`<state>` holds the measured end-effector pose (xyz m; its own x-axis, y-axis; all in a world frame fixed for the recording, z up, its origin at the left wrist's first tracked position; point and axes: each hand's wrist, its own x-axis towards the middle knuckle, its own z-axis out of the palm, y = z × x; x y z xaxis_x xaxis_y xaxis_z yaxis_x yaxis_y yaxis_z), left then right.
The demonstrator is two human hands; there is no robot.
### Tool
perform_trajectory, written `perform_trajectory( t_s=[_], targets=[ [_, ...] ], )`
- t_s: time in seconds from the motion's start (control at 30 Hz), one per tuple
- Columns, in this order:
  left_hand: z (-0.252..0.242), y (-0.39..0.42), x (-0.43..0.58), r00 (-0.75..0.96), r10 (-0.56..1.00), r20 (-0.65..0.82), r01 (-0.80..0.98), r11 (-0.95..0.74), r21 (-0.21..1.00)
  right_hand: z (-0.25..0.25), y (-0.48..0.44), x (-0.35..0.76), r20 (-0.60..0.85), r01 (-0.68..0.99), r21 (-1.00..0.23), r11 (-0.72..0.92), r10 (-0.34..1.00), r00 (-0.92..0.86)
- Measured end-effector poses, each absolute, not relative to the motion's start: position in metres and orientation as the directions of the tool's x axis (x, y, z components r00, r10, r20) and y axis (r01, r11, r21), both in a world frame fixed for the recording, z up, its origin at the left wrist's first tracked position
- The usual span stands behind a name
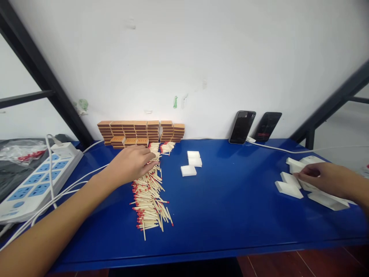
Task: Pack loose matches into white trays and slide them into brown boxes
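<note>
left hand (131,163) lies on the match pile's (150,200) far end, fingers curled as if raking sticks, hold unclear; right hand (323,177), well right of the pile, half closed, fingertips on a white box tray (288,179) among others kept within reach.

The bench top (230,207) is smooth blue-painted sheet with a soft sheen. The matches (150,200) left of its middle are pale bare wood with matt red heads. Stacked matchboxes (141,130) at the back edge look like matt brown card; the white trays (288,189) near the right edge, plain matt card. The phones (242,127) show glossy black glass. The power strip (31,181) at the left edge is smooth plastic.
</note>
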<state>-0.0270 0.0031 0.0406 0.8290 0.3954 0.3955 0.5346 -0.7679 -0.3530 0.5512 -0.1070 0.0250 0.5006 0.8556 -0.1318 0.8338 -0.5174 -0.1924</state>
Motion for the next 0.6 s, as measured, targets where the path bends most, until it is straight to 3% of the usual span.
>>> perform_trajectory(
  t_s=[0.2, 0.37, 0.6],
  targets=[
    [0.041, 0.003, -0.027, 0.828, 0.403, 0.391, 0.539, -0.765, -0.352, 0.035, -0.107, 0.520, 0.096, 0.889, -0.254, -0.382, 0.904, 0.416],
    [0.041, 0.002, -0.026, 0.825, 0.415, 0.384, 0.547, -0.758, -0.355, 0.025, -0.092, 0.484, 0.186, 0.951, -0.303, -0.069, 0.974, 0.130],
    [0.039, 0.003, -0.028, 0.820, 0.435, 0.373, 0.557, -0.757, -0.342, 0.011, -0.071, 0.402, 0.234, 0.867, -0.390, 0.311, 0.944, -0.233]
  ],
)
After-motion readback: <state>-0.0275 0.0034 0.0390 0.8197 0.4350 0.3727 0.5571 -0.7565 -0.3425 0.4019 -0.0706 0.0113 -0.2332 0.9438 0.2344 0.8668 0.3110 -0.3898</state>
